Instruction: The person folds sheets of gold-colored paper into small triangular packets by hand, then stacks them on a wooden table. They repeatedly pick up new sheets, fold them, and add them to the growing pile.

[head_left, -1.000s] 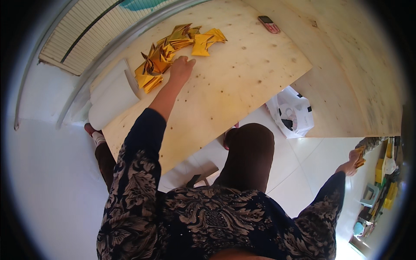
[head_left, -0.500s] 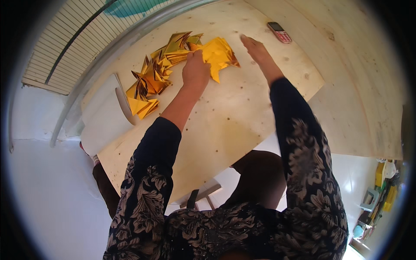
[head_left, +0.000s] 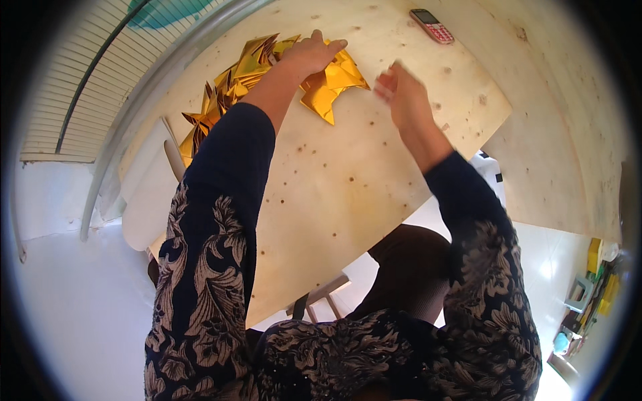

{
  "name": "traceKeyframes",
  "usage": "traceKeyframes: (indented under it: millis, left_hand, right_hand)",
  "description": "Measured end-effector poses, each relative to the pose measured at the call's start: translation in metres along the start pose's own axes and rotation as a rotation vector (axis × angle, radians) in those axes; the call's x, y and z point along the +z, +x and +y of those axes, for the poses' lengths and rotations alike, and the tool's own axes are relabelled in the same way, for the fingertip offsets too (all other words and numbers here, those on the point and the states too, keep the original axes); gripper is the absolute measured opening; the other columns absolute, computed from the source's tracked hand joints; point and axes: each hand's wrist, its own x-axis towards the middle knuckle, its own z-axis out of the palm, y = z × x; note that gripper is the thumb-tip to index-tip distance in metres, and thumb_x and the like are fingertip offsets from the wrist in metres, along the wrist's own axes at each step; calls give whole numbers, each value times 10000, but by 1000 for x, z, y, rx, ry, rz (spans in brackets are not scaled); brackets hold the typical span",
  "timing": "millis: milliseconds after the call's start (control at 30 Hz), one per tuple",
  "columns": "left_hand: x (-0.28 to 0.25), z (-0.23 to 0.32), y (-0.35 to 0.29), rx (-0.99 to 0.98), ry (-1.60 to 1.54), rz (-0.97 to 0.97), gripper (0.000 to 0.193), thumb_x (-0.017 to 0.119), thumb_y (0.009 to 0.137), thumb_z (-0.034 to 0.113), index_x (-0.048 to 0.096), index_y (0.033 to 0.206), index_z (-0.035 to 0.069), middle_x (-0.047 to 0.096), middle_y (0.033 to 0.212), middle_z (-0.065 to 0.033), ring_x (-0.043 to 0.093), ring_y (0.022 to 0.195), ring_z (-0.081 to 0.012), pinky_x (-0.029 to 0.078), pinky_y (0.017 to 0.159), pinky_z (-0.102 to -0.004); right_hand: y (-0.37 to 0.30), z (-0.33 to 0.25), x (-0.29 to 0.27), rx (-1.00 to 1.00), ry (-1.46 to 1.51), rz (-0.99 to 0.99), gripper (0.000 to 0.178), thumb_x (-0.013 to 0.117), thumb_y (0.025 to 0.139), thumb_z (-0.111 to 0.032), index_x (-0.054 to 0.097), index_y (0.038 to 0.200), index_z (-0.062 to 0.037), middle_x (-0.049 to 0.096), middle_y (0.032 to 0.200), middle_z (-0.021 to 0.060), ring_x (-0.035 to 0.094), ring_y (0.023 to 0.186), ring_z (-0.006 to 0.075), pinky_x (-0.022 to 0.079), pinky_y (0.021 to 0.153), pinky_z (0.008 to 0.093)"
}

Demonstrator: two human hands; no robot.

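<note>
A heap of folded gold foil sheets (head_left: 231, 83) lies at the far left of a pale plywood board (head_left: 348, 194). My left hand (head_left: 309, 53) lies palm down on the nearest gold sheet (head_left: 331, 90) and holds it against the board. My right hand (head_left: 401, 93) hovers just right of that sheet with the fingers loosely spread and nothing in them; it is blurred. Both of my sleeves are dark with a pale leaf print.
A small red and silver phone (head_left: 431, 25) lies at the far edge of the board. White sheets (head_left: 144, 200) are stacked off the board's left side. A white object (head_left: 488, 167) shows on the floor under the right edge, with coloured items (head_left: 595, 281) at far right.
My right hand came up from the lower right to the gold sheets, then drew back to the right. My left hand stayed on the pile and shifted onto the nearest sheet.
</note>
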Motion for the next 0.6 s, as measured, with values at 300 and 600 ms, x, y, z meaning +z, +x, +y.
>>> traceKeyframes:
  millis: [300,600]
  left_hand:
    - [15,34,-78,-61,130,-26,778,338,903,614,386,1288,-60,556,1176,-280,552,1096,-382,418,928,-478]
    - [49,45,-169,-99,-528,75,1149,855,590,309,170,1430,-73,464,1320,-265,508,1193,-293,440,960,-312]
  right_hand:
    - [-73,18,10,209,-71,-119,248,590,834,6,496,1057,61,565,1004,141,601,889,216,505,813,283]
    - [-97,39,-5,52,-274,52,406,581,824,35,471,1214,51,599,949,128,618,800,205,518,648,277]
